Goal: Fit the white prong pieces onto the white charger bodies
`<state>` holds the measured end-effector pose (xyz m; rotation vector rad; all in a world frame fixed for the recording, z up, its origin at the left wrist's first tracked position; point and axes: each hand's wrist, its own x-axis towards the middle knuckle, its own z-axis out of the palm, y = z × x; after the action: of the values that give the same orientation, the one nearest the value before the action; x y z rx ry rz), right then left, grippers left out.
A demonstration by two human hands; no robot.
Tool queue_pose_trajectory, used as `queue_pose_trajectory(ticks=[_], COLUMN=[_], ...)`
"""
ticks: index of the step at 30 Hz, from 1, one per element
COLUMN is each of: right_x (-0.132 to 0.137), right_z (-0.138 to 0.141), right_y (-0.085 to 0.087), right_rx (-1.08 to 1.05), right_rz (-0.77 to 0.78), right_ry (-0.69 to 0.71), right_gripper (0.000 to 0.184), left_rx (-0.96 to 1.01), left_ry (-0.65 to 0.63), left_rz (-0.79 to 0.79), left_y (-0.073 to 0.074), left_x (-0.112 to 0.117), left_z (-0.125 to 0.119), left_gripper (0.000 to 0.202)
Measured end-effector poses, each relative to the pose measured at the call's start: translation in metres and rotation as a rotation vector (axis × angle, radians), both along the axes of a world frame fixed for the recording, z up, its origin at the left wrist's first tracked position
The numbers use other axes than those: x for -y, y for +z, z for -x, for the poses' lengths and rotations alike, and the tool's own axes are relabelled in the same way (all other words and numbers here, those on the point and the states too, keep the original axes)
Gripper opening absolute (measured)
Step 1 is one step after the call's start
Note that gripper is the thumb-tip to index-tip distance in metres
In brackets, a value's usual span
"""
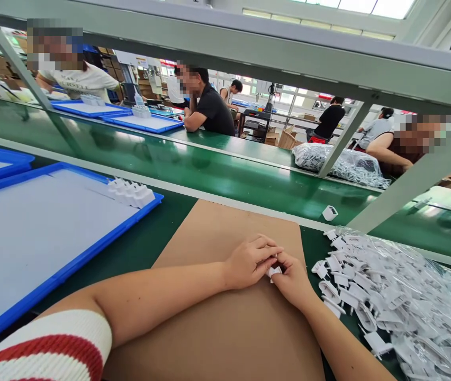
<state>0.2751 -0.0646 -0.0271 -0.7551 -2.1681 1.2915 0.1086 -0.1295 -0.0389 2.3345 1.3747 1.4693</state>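
Over a brown cardboard sheet [225, 328], my two hands meet at the fingertips. My left hand [251, 260] is closed with its fingers pinched at a small white plastic part [274, 272]. From the other side, my right hand [292, 278] grips the same part between thumb and fingers. Most of the part is hidden by the fingers. To the right of my right hand lies a heap of white plastic plug parts [392, 307], some with pins, spilling from a clear plastic bag [427, 264].
At left, a blue-rimmed tray [102, 246] holds a row of white plug parts [132, 192] in its far corner. A single white housing [330, 213] stands on the green conveyor belt [225, 174]. A slanted metal post [412, 172] rises at right. Several people sit beyond the belt.
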Motion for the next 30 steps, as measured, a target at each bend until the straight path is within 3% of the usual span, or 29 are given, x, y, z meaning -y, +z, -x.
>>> queue_pose_trajectory(ticks=[9,20,30], right_x=[-0.0009,-0.0012,-0.0015], right_z=[-0.001,-0.0017,-0.0024], right_y=[0.0,0.0052,0.0035], right_rx=[0.02,0.049,0.05], right_rz=[0.055,0.039,0.002], right_ry=[0.002,0.036,0.033], right_gripper=[0.014,0.02,0.013], left_rx=[-0.04,-0.029,0.02], left_ry=[0.081,0.171,0.154], left_rz=[-0.061,-0.15,-0.096], left_y=[0.0025,0.0041,0.005], left_x=[0.0012,0.0015,0.0031], left_z=[-0.0033,-0.0046,-0.0058], left_gripper=[0.032,0.024,0.024])
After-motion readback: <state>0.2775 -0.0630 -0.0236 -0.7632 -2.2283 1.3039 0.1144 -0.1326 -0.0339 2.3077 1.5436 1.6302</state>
